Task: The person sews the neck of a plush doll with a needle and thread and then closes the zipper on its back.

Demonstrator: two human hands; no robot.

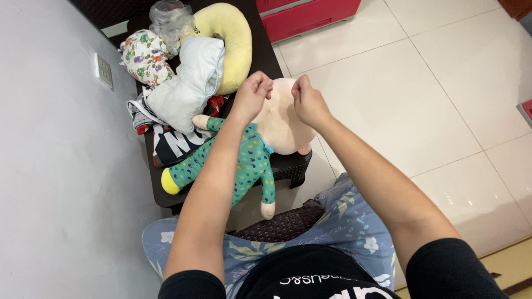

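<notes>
A baby doll (282, 124) in green patterned pyjamas lies on a dark low table (288, 163), its bald head toward the right edge. My left hand (252, 94) hovers over the doll's head with fingers pinched together. My right hand (307, 99) is close beside it, also pinched. Whether anything thin sits between the fingers cannot be made out.
On the table's far end lie a yellow curved pillow (230, 33), a pale blue cushion (185, 83), a floral cloth bundle (144, 55), a clear plastic bag (169, 16) and dark printed clothing (177, 144). A grey wall with a socket (103, 71) runs along the left. Red drawers (307, 16) stand behind; white floor tiles spread right.
</notes>
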